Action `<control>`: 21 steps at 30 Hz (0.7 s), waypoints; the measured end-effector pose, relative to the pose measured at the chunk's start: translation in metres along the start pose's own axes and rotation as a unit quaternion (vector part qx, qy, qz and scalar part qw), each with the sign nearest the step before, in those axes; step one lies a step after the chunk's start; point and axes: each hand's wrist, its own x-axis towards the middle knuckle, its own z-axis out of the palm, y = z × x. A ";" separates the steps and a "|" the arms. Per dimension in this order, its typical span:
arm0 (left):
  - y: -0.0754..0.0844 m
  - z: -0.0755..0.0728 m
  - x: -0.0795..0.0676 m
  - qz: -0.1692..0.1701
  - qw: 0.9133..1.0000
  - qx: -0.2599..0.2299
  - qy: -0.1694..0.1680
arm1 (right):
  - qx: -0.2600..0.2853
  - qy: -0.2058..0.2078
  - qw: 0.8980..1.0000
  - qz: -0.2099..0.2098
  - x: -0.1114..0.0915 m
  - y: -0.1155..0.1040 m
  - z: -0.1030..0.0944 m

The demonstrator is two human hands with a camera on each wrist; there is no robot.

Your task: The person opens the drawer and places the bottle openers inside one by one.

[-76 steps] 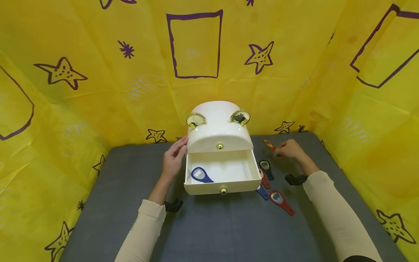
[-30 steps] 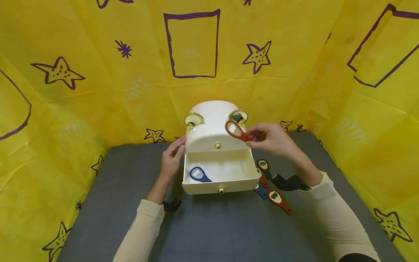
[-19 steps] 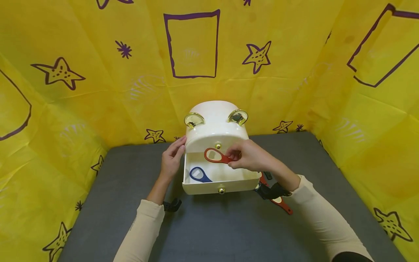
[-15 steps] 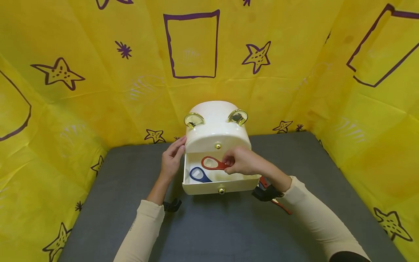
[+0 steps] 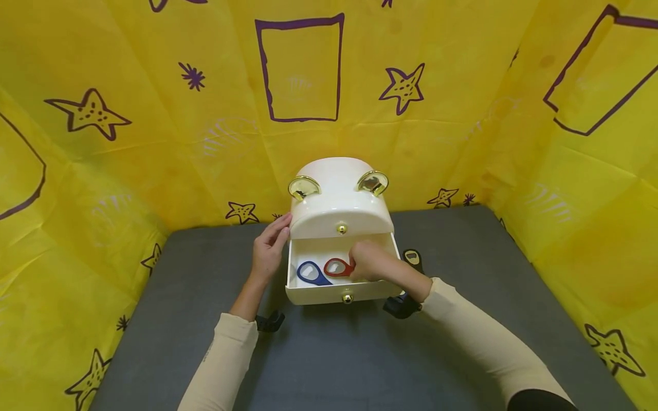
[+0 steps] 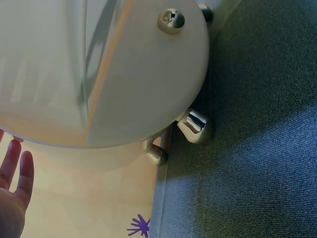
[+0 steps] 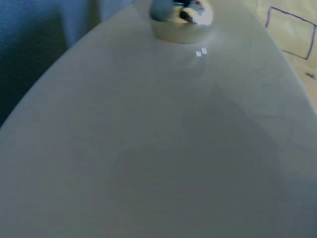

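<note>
In the head view, the right hand [image 5: 369, 261] reaches down into the pulled-out drawer [image 5: 313, 296] and seems to pinch the handle of the red opener [image 5: 336, 266], though the fingertips are mostly hidden; the opener lies low in the drawer, its round end just beside the blue opener [image 5: 311, 273]. Lowered carelessly, it could ride up on its neighbour, and an edge left standing proud might jam the drawer. The black wrist mount [image 5: 401, 306] is near the drawer's front right corner, so a sideways withdrawal could snag it and drag the white box [image 5: 339, 197] across the surface [image 5: 329, 354]. The left hand [image 5: 268, 251] rests on the box's left side, fingers extended. The left wrist view shows fingertips at the box's edge, not wrapped round it; such light contact may not check a slide or tip if the drawer is leaned on. The right wrist view shows only a smooth pale face with a shiny knob [image 7: 181, 22], so the right hand's grip cannot be checked there.
</note>
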 end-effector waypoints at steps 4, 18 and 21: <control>-0.001 0.000 0.000 0.018 1.000 0.000 0.002 | 0.004 -0.013 1.000 0.009 0.002 -0.001 0.002; 0.008 0.000 0.000 0.000 1.000 -0.001 0.002 | 0.197 0.102 0.975 -0.014 -0.040 0.021 -0.047; 0.002 0.000 0.000 -0.006 1.000 0.004 0.006 | 0.212 0.123 0.970 0.010 -0.055 0.034 -0.060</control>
